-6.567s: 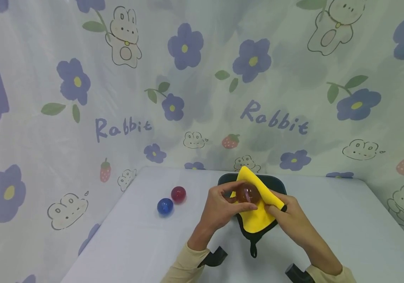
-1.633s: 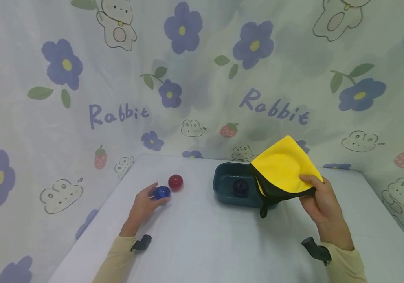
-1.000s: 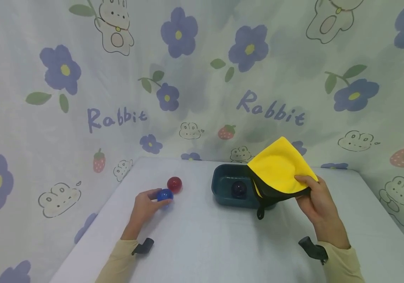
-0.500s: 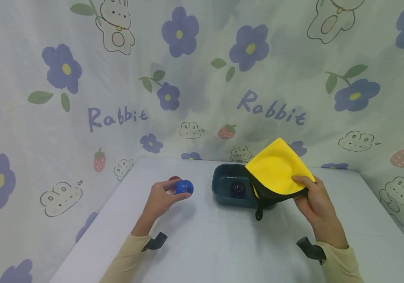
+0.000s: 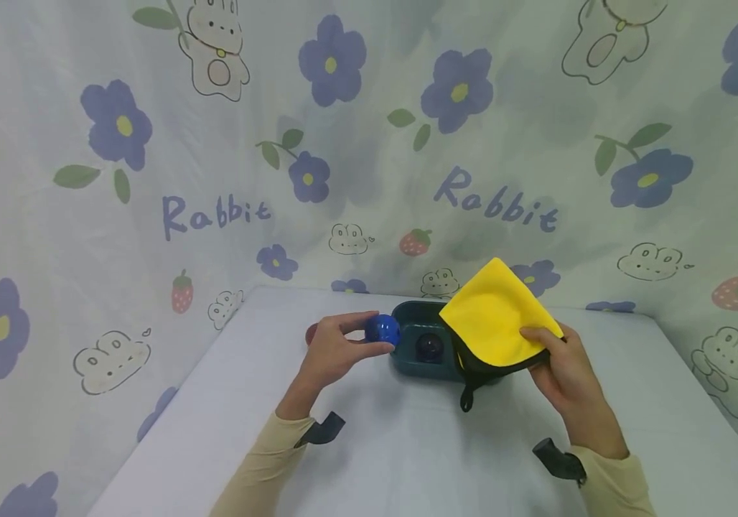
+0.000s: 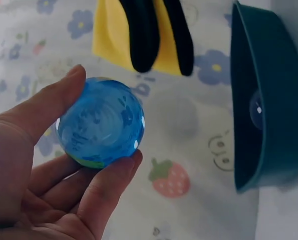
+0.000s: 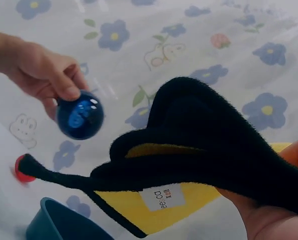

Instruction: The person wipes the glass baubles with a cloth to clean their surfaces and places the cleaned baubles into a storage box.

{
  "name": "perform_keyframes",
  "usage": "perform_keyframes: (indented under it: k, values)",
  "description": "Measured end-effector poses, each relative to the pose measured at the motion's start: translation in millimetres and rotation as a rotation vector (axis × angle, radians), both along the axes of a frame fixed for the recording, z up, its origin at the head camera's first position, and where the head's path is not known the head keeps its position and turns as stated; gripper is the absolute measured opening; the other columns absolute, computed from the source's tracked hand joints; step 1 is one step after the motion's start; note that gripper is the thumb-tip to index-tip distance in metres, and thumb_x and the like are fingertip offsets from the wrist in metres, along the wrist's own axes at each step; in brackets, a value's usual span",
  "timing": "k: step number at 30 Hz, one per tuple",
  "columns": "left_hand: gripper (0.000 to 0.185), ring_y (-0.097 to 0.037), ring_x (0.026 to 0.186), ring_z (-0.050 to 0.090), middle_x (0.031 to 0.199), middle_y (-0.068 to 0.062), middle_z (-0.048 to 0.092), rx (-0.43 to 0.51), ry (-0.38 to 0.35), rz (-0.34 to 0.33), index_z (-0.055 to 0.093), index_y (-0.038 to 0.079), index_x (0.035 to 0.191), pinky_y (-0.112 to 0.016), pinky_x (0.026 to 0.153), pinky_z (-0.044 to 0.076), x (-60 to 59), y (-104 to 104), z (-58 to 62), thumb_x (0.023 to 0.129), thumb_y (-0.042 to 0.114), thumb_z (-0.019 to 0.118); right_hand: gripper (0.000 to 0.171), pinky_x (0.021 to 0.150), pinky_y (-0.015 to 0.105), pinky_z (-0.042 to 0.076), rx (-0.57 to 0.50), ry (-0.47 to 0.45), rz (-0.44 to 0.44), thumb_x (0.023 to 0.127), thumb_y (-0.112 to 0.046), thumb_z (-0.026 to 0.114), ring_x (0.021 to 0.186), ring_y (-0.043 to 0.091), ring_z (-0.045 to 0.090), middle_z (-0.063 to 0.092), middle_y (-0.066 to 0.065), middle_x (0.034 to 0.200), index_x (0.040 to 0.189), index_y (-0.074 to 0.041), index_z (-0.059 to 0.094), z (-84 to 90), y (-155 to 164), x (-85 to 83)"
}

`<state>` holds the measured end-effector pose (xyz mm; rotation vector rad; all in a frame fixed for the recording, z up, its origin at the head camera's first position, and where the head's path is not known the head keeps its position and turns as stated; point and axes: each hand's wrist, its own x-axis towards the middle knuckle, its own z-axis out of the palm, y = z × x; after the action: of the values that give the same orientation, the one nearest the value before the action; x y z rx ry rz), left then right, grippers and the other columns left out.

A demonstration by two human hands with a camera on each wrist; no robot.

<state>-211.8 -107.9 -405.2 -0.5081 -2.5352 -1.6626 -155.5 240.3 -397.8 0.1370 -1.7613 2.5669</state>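
My left hand (image 5: 330, 353) pinches a see-through blue ball (image 5: 382, 329) between thumb and fingers, in the air at the left rim of a dark teal box (image 5: 408, 368). In the left wrist view the blue ball (image 6: 101, 122) looks clear and glossy. My right hand (image 5: 568, 370) grips a folded yellow and black cloth (image 5: 494, 316), which hangs over the right part of the box. A loop and a white label (image 7: 163, 198) show on the cloth in the right wrist view. Inside the box lies a dark ball (image 5: 430, 347).
A red ball (image 5: 311, 333) rests on the white table (image 5: 401, 459), mostly hidden behind my left hand. A curtain (image 5: 369, 143) printed with flowers and rabbits hangs behind the table and at its sides.
The amber-looking ball held against the cloth earlier is out of my hands, and a dark ball lies in the box. My left hand lifted the blue ball and moved it right; the cloth shifted slightly left.
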Motion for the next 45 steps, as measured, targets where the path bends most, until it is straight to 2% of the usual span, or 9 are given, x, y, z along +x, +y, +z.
perform_keyframes:
  k: [7, 11, 17, 22, 25, 29, 34, 40, 45]
  values:
    - [0.061, -0.024, 0.122, 0.071, 0.133, -0.004, 0.073, 0.048, 0.006, -0.075, 0.072, 0.014, 0.131, -0.039, 0.095, 0.061, -1.5, 30, 12.6, 0.075, 0.03, 0.094, 0.045, 0.098, 0.018, 0.056, 0.162, -0.005, -0.022, 0.106, -0.015, 0.056, 0.112, 0.009, 0.059, 0.052, -0.003, 0.127, 0.146, -0.004, 0.04, 5.8, -15, 3.1]
    - [0.061, -0.02, 0.112, 0.073, 0.129, -0.003, 0.074, 0.047, 0.012, -0.099, 0.073, 0.014, 0.13, -0.034, 0.093, 0.063, -1.2, 48, 19.4, 0.075, 0.03, 0.094, 0.053, 0.097, 0.018, 0.057, 0.257, 0.049, -0.02, 0.105, -0.012, 0.057, 0.112, 0.011, 0.06, 0.053, -0.001, 0.128, 0.152, 0.003, 0.038, 7.8, -28, 5.7]
    - [0.06, -0.02, 0.101, 0.076, 0.127, -0.006, 0.074, 0.067, 0.017, -0.16, 0.072, 0.013, 0.131, -0.029, 0.084, 0.064, 1.0, 70, 25.6, 0.077, 0.029, 0.093, 0.049, 0.082, 0.018, 0.057, 0.554, 0.308, -0.142, 0.103, -0.004, 0.058, 0.096, 0.012, 0.061, 0.063, 0.01, 0.128, 0.151, -0.001, 0.05, 5.6, -46, 11.0]
    - [0.055, -0.016, 0.099, 0.071, 0.123, -0.001, 0.076, 0.031, 0.113, -0.171, 0.074, 0.015, 0.128, -0.024, 0.082, 0.063, 1.9, 78, 25.7, 0.079, 0.032, 0.091, 0.056, 0.061, 0.022, 0.048, 0.718, 0.507, -0.207, 0.099, 0.005, 0.057, 0.073, 0.01, 0.05, 0.066, 0.017, 0.129, 0.152, -0.014, 0.053, 2.3, -57, 13.5]
    - [0.048, -0.013, 0.098, 0.069, 0.116, 0.004, 0.078, 0.025, 0.168, -0.179, 0.077, 0.019, 0.124, -0.026, 0.084, 0.063, 0.8, 78, 24.1, 0.08, 0.032, 0.09, 0.065, 0.075, 0.012, 0.051, 0.784, 0.567, -0.194, 0.097, 0.01, 0.056, 0.088, 0.008, 0.06, 0.061, 0.017, 0.145, 0.155, -0.018, 0.049, 1.1, -62, 15.0]
    - [0.044, -0.01, 0.103, 0.07, 0.114, 0.007, 0.079, 0.063, 0.188, -0.186, 0.078, 0.023, 0.121, -0.035, 0.091, 0.062, -1.8, 75, 22.3, 0.08, 0.029, 0.091, 0.074, 0.105, 0.003, 0.04, 0.877, 0.633, -0.198, 0.093, 0.016, 0.057, 0.132, 0.026, 0.059, 0.047, 0.013, 0.161, 0.158, -0.017, 0.044, 0.3, -68, 17.3]
    - [0.042, -0.011, 0.103, 0.071, 0.113, 0.008, 0.079, 0.083, 0.164, -0.186, 0.078, 0.023, 0.119, -0.041, 0.095, 0.061, -1.2, 75, 17.6, 0.08, 0.03, 0.09, 0.081, 0.108, 0.004, 0.032, 0.978, 0.662, -0.242, 0.088, 0.018, 0.062, 0.14, 0.043, 0.053, 0.045, 0.013, 0.163, 0.158, -0.018, 0.043, -3.2, -72, 23.3]
    - [0.035, -0.019, 0.092, 0.07, 0.102, 0.002, 0.08, 0.075, 0.163, -0.179, 0.08, 0.016, 0.111, -0.034, 0.086, 0.062, 3.9, 80, 7.1, 0.08, 0.028, 0.09, 0.084, 0.11, 0.004, 0.028, 1.025, 0.685, -0.27, 0.083, 0.022, 0.066, 0.141, 0.044, 0.051, 0.046, 0.012, 0.162, 0.156, -0.016, 0.047, -10.0, -72, 26.6]
    - [0.028, -0.011, 0.074, 0.061, 0.082, 0.002, 0.075, 0.048, 0.174, -0.164, 0.081, 0.015, 0.101, -0.024, 0.07, 0.057, 6.0, 82, 3.2, 0.078, 0.029, 0.091, 0.085, 0.112, 0.004, 0.026, 1.038, 0.727, -0.277, 0.081, 0.023, 0.067, 0.144, 0.036, 0.049, 0.047, 0.012, 0.161, 0.155, -0.014, 0.049, -12.6, -71, 24.6]
